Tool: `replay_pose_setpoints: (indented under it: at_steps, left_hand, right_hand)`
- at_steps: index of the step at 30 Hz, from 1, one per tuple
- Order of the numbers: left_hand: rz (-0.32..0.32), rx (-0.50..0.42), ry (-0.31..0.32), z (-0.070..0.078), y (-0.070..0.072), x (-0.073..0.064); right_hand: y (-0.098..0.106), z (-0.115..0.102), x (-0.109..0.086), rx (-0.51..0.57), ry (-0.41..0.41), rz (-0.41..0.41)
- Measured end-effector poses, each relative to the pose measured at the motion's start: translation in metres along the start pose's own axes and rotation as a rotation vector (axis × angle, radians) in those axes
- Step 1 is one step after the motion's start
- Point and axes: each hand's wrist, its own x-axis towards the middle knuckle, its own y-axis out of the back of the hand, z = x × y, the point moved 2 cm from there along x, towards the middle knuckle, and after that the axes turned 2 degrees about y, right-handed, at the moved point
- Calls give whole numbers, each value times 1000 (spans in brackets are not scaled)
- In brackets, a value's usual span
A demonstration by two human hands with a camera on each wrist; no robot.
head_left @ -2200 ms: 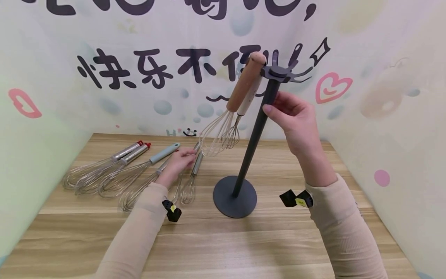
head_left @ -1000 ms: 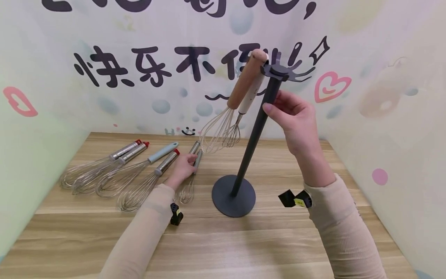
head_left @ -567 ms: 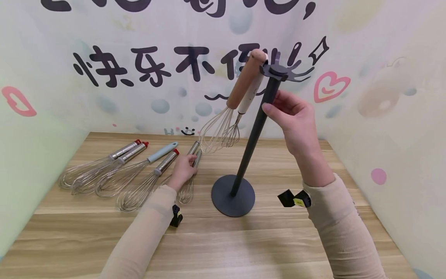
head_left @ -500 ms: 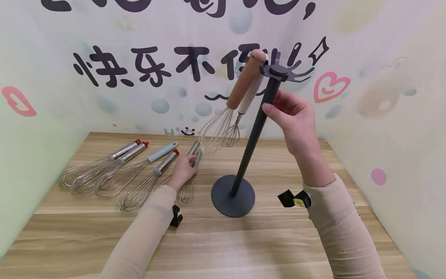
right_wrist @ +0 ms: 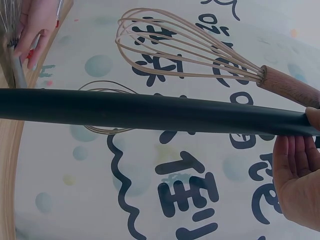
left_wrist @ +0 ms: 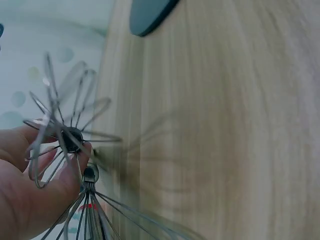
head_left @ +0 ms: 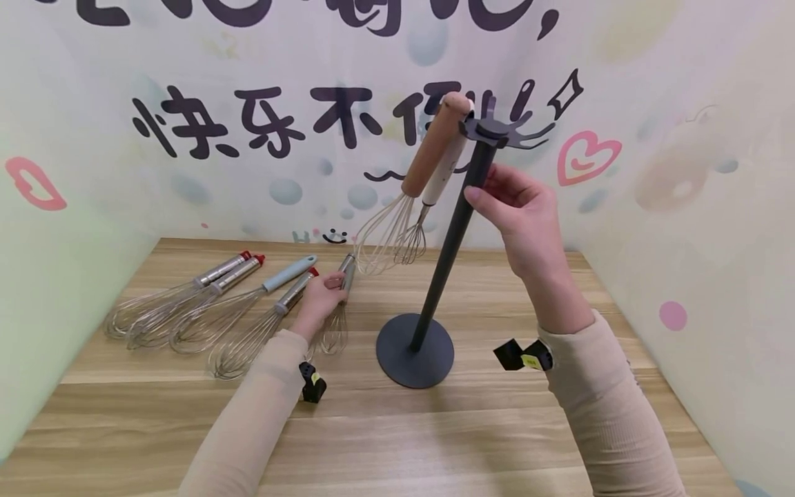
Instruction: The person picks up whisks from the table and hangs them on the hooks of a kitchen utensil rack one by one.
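My left hand (head_left: 321, 297) pinches a small metal whisk (head_left: 335, 335) by its slim silver handle, close over the table. In the left wrist view the wire loops of this whisk (left_wrist: 71, 140) face the camera, with shadows on the wood beside them. A second silver-handled whisk (head_left: 347, 262) lies right beside it, partly hidden by the hand. My right hand (head_left: 528, 224) grips the upper pole of a dark whisk stand (head_left: 451, 252). From its hooks hang a wooden-handled whisk (head_left: 431, 152) and a white-handled whisk (head_left: 444, 172).
To the left on the wooden table (head_left: 397, 442) lie several large whisks: a blue-handled whisk (head_left: 289, 273), a red-tipped steel whisk (head_left: 293, 293) and a pair side by side, one a steel whisk (head_left: 236, 275). A printed wall (head_left: 286, 214) stands behind. The stand's round base (head_left: 415, 362) sits mid-table.
My left hand moved onto the slim-handled whisk, closed its grip, and shifted the whisk slightly up and left. The right hand keeps its hold on the stand.
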Motion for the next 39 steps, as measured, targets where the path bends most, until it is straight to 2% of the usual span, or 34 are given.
replay_pose_setpoints:
  at_steps: [9,18,23,29,33,39]
  left_hand:
    - [9,-225,21,8,16,-2]
    - [96,-414,-32,40,38,-9]
    - [136,-450,-54,59,53,-16]
    - [136,-570,-115,87,69,-29]
    - [122,-659,-185,107,76,-41]
    - [83,-736,-299,137,81,-63]
  right_hand:
    - [-1,1,0,-22,-11,-7]
    - [-1,0,0,-36,-18,-9]
    - [-2,1,1,-32,-13,-6]
    - [-2,0,0,-41,-9,-1]
    - [-3,-2,-1,-54,-6,2]
    - [-4,-4,-3,-82,3,8]
